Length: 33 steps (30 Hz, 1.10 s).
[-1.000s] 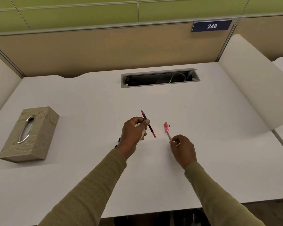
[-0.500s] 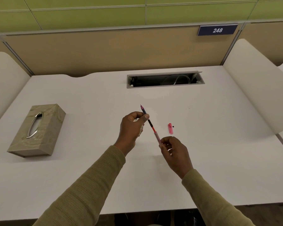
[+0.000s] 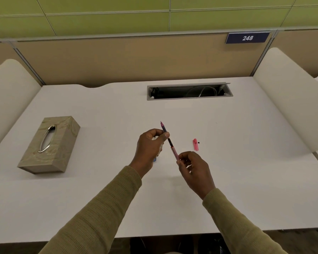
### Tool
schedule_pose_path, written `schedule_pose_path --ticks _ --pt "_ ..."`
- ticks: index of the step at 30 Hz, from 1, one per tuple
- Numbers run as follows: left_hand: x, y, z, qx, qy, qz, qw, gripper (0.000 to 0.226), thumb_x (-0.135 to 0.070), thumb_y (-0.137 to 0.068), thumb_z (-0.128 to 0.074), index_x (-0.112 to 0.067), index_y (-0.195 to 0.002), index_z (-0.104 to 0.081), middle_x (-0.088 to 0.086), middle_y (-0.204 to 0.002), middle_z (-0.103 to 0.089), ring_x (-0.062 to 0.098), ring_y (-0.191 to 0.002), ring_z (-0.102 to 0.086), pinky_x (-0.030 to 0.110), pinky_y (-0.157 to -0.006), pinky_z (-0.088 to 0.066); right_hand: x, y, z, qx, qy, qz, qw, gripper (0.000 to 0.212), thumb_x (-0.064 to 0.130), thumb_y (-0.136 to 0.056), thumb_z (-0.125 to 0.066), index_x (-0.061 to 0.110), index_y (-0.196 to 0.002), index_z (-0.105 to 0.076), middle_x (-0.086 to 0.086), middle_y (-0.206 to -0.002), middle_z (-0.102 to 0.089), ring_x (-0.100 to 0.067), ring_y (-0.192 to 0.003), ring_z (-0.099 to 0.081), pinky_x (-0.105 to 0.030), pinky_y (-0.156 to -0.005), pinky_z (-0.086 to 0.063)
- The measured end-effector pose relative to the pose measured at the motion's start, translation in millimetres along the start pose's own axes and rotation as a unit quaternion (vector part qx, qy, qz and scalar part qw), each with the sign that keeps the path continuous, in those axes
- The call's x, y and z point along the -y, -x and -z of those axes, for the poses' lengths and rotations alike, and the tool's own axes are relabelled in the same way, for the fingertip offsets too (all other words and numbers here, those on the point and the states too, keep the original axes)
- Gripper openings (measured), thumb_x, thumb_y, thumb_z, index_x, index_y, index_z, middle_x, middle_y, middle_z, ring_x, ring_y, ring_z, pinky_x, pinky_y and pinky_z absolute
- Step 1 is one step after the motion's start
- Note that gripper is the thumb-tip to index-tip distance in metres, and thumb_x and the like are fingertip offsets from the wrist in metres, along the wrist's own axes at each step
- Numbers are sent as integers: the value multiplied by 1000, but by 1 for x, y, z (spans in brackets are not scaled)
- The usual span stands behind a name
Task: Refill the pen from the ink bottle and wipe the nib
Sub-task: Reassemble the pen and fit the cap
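The pen (image 3: 171, 143) slants above the tabletop (image 3: 246, 162) — the left hand (image 3: 149, 145) has a pinching grip below the nib (image 3: 161, 123), the right hand (image 3: 193, 167) grips its pink tail; the pink cap (image 3: 195, 144) lies nearby.

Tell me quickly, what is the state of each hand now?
Left hand: closed, holding the pen near its nib end.
Right hand: closed, holding the same pen by its pink lower end.

One camera, worn on my head, wide-angle. Faces forward and down across the white desk (image 3: 99, 110). Near range: my left hand (image 3: 149, 145) and right hand (image 3: 195, 167) sit mid-frame, sleeves (image 3: 92, 217) cut by the bottom edge. Top of view reaches the partition (image 3: 117, 61) and number plate (image 3: 247, 37).
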State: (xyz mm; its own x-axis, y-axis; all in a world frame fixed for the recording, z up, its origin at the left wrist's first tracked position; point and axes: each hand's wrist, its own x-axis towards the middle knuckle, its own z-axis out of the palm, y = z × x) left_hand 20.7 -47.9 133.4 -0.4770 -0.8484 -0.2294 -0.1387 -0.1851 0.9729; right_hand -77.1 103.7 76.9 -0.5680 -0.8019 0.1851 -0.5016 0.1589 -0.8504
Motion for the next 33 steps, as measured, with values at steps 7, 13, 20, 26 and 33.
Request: schedule_pose_path --ticks 7,13,20,26,33 --pt "11 8 7 57 -1 33 998 19 -23 -89 -75 -4 -90 -72 0 -56 -46 15 -47 -34 28 -48 -32 16 -5 -4 33 -47 -78 995 5 20 -96 -63 24 -98 -62 10 -91 -66 -13 -65 -71 -30 -56 -59" --pt "9 12 18 77 8 35 996 20 -24 -94 -69 -6 -97 -77 -5 -53 -41 12 -45 -31 24 -46 -30 24 -4 -8 41 -116 -133 983 5 19 -95 -62 23 -96 -65 -1 -91 -68 -17 -64 -70 -31 -54 -57" --pt "0 14 24 60 5 20 998 19 -23 -95 -68 -7 -95 -78 2 -59 -37 13 -46 -28 25 -47 -26 37 -5 -14 39 -164 -179 969 14 27 -89 -75 20 -95 -63 2 -84 -66 -10 -57 -58 -27 -54 -49" --pt "-3 14 28 52 6 6 999 17 -26 -94 -68 -13 -91 -79 4 -62 -40 15 -49 -30 28 -51 -30 47 -7 -12 83 -283 -224 929 25 27 -103 -54 12 -102 -73 -3 -80 -66 -15 -61 -52 -27 -51 -42" --pt "-3 19 26 59 8 4 998 18 -24 -94 -68 -10 -90 -78 11 -65 -37 15 -48 -29 28 -49 -27 52 -13 -14 98 -379 -261 882 12 20 -97 -63 13 -107 -58 -4 -78 -56 -12 -58 -40 -25 -51 -33"
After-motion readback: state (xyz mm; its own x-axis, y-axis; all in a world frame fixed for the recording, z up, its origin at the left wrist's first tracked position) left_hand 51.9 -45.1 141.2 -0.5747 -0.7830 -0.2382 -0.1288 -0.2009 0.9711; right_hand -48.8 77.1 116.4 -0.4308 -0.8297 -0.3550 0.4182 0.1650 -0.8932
